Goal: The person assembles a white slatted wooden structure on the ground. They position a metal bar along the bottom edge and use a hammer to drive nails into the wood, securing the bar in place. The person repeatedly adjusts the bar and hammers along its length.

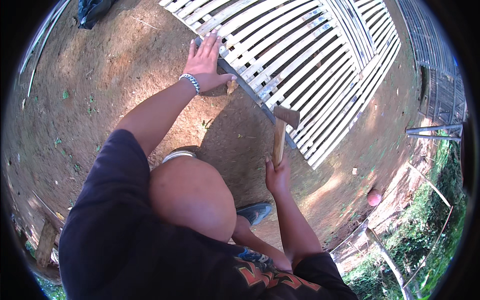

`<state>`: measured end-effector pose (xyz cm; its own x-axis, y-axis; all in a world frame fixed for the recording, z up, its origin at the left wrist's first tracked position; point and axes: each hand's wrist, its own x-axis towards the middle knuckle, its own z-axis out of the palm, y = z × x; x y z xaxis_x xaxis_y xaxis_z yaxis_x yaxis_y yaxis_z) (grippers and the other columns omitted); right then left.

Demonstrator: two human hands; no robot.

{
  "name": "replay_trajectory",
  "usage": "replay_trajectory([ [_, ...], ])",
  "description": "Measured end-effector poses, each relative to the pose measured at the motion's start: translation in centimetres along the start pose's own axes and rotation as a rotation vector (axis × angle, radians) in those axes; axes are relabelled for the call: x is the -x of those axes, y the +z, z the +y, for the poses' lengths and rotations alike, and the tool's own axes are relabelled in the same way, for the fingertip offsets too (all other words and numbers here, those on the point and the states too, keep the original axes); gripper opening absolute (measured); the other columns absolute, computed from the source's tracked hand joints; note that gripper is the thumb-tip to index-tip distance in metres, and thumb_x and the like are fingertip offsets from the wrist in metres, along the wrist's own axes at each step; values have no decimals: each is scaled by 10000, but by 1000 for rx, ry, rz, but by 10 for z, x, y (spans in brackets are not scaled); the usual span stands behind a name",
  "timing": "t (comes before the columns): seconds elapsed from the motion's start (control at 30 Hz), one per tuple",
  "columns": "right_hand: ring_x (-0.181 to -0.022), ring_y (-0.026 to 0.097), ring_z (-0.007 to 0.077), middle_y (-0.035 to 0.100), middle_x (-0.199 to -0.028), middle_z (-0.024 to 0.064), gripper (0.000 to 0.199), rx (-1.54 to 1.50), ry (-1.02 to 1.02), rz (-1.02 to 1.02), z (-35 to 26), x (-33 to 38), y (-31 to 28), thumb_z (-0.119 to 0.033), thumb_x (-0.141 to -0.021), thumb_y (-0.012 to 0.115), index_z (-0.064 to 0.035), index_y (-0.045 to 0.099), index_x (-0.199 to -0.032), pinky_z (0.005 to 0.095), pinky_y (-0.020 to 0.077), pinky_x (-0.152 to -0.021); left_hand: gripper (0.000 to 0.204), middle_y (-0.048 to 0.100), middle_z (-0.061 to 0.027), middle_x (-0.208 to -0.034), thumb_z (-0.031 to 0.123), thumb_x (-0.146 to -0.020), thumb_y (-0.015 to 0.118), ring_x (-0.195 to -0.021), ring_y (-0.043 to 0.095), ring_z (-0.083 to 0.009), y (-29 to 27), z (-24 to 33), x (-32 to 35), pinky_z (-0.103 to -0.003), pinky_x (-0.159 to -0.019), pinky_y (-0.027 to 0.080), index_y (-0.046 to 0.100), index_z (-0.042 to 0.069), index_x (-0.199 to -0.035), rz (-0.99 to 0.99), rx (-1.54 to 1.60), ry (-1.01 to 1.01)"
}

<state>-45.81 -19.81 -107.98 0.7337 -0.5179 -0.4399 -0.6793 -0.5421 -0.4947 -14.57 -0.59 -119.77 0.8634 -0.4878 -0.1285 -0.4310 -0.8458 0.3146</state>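
My left hand, with a metal bracelet on its wrist, lies flat with spread fingers on the near edge of a pale bamboo slat panel lying on the dirt. A dark bar runs along that edge under my fingers. My right hand grips the lower end of a hatchet's wooden handle. The hatchet's rusty head sits at the panel's near edge, over the dark bar. My bare knee is bent between my arms.
Bare brown dirt surrounds the panel. A second, darker slat panel lies at the far right, with metal pipes below it. A pinkish round object rests near green plants. A dark bag lies top left. My shoe is under my right arm.
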Motion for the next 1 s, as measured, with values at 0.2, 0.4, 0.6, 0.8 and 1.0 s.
replay_trajectory([
  [0.2, -945, 690, 487, 689, -957, 308, 338, 115, 306, -151, 46, 61, 16, -246, -960, 703, 9, 587, -1150, 523, 530, -781, 1100, 179, -153, -1715, 598, -826, 761, -1596, 172, -288, 3, -14, 52, -558, -1288, 74, 239, 47, -1624, 13, 79, 76],
  [0.4, -919, 720, 423, 712, -956, 266, 380, -4, 399, -223, 63, 76, 53, -311, -958, 713, -11, 608, -1168, 488, 541, -783, 984, 237, -165, -1691, 512, -876, 736, -1587, 197, -296, 7, 1, 62, -561, -1285, 56, 276, 50, -1614, -96, 117, 229],
  [0.6, -1075, 674, 479, 696, -1099, 312, 463, -49, 470, -313, 67, 72, 52, -317, -970, 682, -8, 565, -1296, 511, 524, -905, 1043, 177, -157, -1706, 579, -890, 678, -1598, 134, -309, -1, 16, 37, -563, -1287, 52, 185, 50, -1640, -183, -62, 158],
  [0.8, -1022, 668, 506, 684, -1090, 326, 436, 64, 438, -298, 75, 71, 47, -333, -968, 668, -13, 574, -1249, 568, 521, -851, 1082, 188, -152, -1703, 632, -869, 680, -1596, 145, -295, -9, 14, 36, -565, -1290, 57, 198, 40, -1636, -202, -159, 216],
  [1.0, -949, 661, 538, 672, -1043, 336, 420, 84, 189, -212, 41, 58, 41, -281, -1009, 599, -86, 459, -1354, 594, 515, -791, 1095, 226, -152, -1684, 676, -868, 662, -1592, 157, -293, 1, 0, 32, -507, -1303, 86, 207, 37, -1633, -169, -169, 324],
])
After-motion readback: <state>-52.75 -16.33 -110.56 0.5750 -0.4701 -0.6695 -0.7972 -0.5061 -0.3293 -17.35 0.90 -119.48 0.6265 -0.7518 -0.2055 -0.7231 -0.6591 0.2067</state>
